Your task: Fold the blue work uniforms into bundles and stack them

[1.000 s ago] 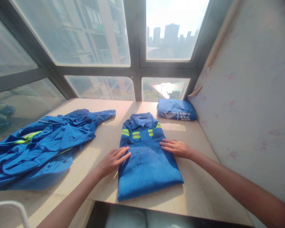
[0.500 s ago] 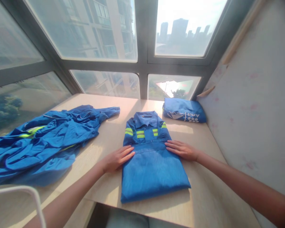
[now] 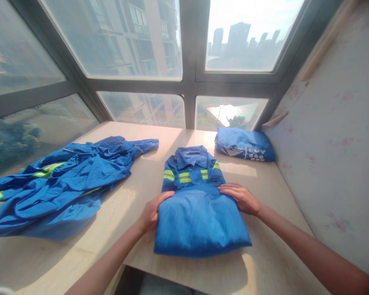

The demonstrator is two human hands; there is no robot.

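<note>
A blue work jacket point(image 3: 199, 221) with yellow-green reflective stripes lies folded in front of me, its collar pointing at the window. My left hand point(image 3: 155, 209) is closed on the jacket's left side, some fingers hidden behind the cloth. On the opposite side, my right hand point(image 3: 241, 198) grips the edge, with its fingertips on top of the fabric. Between the hands, the folded lower part bulges upward and looks slightly raised at the front.
A second blue garment point(image 3: 89, 180) lies crumpled to the left. A rolled blue bundle with white print point(image 3: 244, 145) rests at the back right, beside the wall point(image 3: 335, 155). Windows border the wooden table point(image 3: 119, 213) at the back.
My hands have gone from lying flat on the jacket's sides to gripping its edges. The lower part of the jacket has puffed up, and the view has shifted slightly.
</note>
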